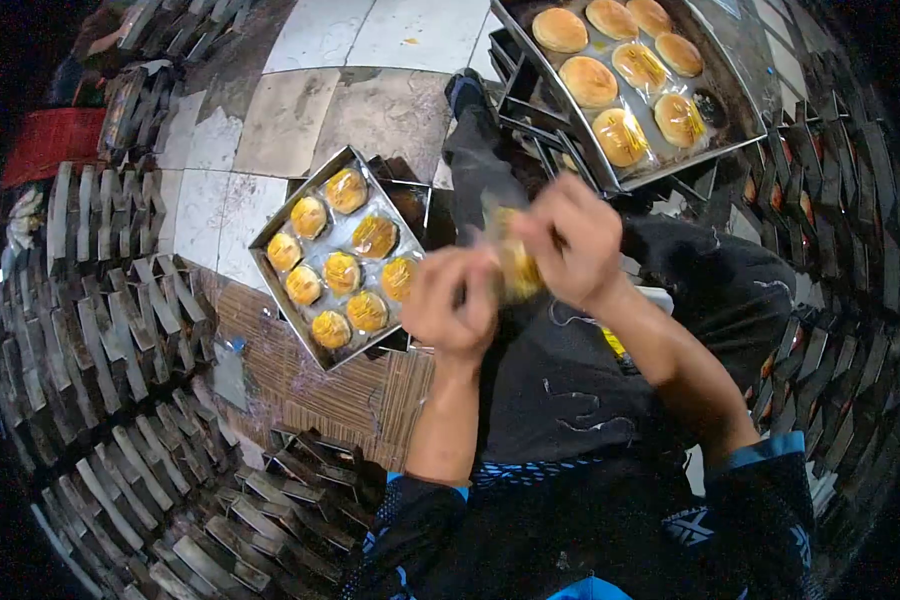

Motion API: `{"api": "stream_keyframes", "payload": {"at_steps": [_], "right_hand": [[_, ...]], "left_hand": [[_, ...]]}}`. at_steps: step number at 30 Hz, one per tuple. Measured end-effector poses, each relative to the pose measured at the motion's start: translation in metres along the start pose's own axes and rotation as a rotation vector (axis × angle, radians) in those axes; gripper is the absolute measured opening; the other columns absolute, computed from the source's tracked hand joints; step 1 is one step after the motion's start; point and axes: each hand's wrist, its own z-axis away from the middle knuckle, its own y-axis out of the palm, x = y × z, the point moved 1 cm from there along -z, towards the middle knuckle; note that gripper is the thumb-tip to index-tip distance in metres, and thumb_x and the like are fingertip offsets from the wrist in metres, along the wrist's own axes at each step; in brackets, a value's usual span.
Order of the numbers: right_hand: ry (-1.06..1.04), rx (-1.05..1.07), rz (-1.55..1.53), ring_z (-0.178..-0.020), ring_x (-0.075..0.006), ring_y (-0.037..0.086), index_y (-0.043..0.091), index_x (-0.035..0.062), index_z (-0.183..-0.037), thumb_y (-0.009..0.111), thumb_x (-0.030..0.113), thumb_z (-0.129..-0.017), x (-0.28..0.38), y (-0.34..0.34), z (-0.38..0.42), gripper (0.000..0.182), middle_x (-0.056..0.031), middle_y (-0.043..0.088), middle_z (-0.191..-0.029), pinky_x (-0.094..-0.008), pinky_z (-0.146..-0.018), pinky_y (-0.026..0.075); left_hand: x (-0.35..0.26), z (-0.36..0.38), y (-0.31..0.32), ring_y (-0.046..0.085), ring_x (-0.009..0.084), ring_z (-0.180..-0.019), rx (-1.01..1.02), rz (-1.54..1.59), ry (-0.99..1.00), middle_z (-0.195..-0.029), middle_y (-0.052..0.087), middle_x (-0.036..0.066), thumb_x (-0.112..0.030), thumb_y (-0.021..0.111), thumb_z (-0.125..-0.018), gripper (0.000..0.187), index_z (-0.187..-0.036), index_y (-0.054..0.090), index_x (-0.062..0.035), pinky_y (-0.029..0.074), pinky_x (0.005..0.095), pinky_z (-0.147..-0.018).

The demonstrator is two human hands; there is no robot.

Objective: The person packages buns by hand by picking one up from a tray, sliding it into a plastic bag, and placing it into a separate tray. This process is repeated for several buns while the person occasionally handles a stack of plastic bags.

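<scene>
My left hand [452, 300] and my right hand [568, 238] meet over my lap and both grip one golden bun in a clear plastic wrapper [515, 262]. The bun is blurred and partly hidden by my fingers. To the left on the floor a metal tray [270, 272] holds several wrapped buns [342, 272]. Ahead to the right a larger metal tray [732, 90] carries several buns [590, 82], some bare and some in shiny wrap.
Stacks of dark empty metal trays [120, 330] ring me on the left, front and right. More empty trays [530, 110] sit under the large tray. A tiled floor [300, 110] lies ahead, a woven mat [320, 390] under the small tray. My dark trousers [690, 290] fill the centre.
</scene>
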Motion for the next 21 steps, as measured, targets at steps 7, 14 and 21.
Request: {"api": "stream_keyframes", "payload": {"at_steps": [7, 14, 21], "right_hand": [[0.667, -0.025, 0.031, -0.052, -0.0155, 0.044, 0.057, -0.0001, -0.067, 0.063, 0.016, -0.094, 0.009, -0.016, 0.084, 0.032, -0.0081, 0.047, -0.057, -0.0331, -0.050, 0.035], [0.591, 0.217, 0.304, -0.050, -0.0251, 0.053, 0.066, -0.0008, -0.069, 0.068, 0.015, -0.087, 0.022, -0.064, 0.098, 0.024, -0.0147, 0.056, -0.059, -0.0396, -0.052, 0.040], [0.245, 0.514, 0.016, -0.101, -0.0289, 0.066, 0.063, 0.0071, -0.124, 0.082, 0.022, -0.071, 0.013, -0.041, 0.028, 0.058, -0.0132, 0.068, -0.112, -0.0410, -0.098, 0.046]], "left_hand": [[-0.018, 0.045, -0.063, 0.052, 0.0081, -0.060, 0.143, 0.324, -0.991, -0.073, 0.063, 0.005, -0.009, 0.071, -0.088, 0.014, -0.083, 0.069, 0.0035, 0.039, 0.0224, -0.055], [-0.055, 0.072, -0.082, 0.061, 0.0163, -0.067, 0.213, -0.063, -0.627, -0.078, 0.067, 0.012, -0.009, 0.073, -0.085, 0.014, -0.083, 0.068, 0.0045, 0.048, 0.0287, -0.059], [-0.006, -0.019, -0.023, 0.043, 0.0029, -0.058, 0.222, 0.308, -0.880, -0.063, 0.053, -0.005, -0.017, 0.069, -0.092, 0.023, -0.079, 0.068, 0.0012, 0.033, 0.0192, -0.053]]}}
